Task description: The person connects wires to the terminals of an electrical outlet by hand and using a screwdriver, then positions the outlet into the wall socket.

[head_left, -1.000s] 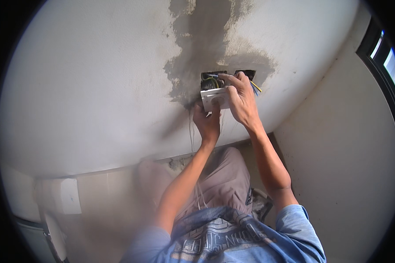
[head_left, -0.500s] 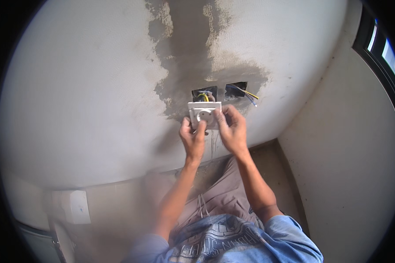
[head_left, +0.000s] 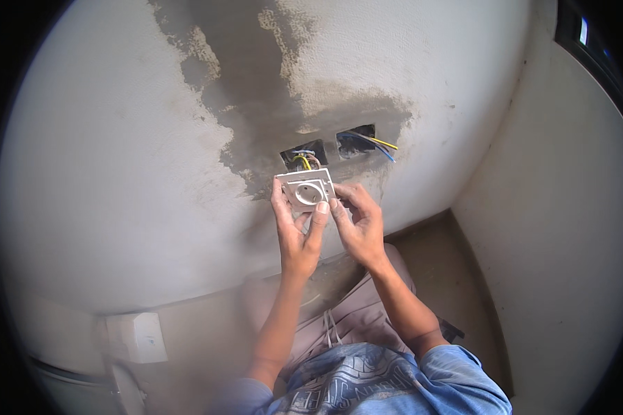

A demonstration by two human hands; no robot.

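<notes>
A white socket with a square frame (head_left: 301,188) hangs out from the left wall box (head_left: 289,155), yellow-green and other wires running behind it. My left hand (head_left: 293,238) grips it from the left, thumb on its lower front. My right hand (head_left: 360,228) pinches its right edge between thumb and fingers. Loose yellow and blue wires (head_left: 387,145) poke out of the second box (head_left: 346,145) to the right. Both boxes sit in a patch of grey plaster.
A white wall (head_left: 118,138) faces me, meeting a side wall (head_left: 547,228) at the right, with a dark-framed window (head_left: 590,62) above. A white box (head_left: 135,337) lies at lower left on the floor (head_left: 434,249), and my bent legs are below my hands.
My right hand has come down from the boxes to the socket's right edge. The socket now sits below the left box, tilted upward, and the view has shifted.
</notes>
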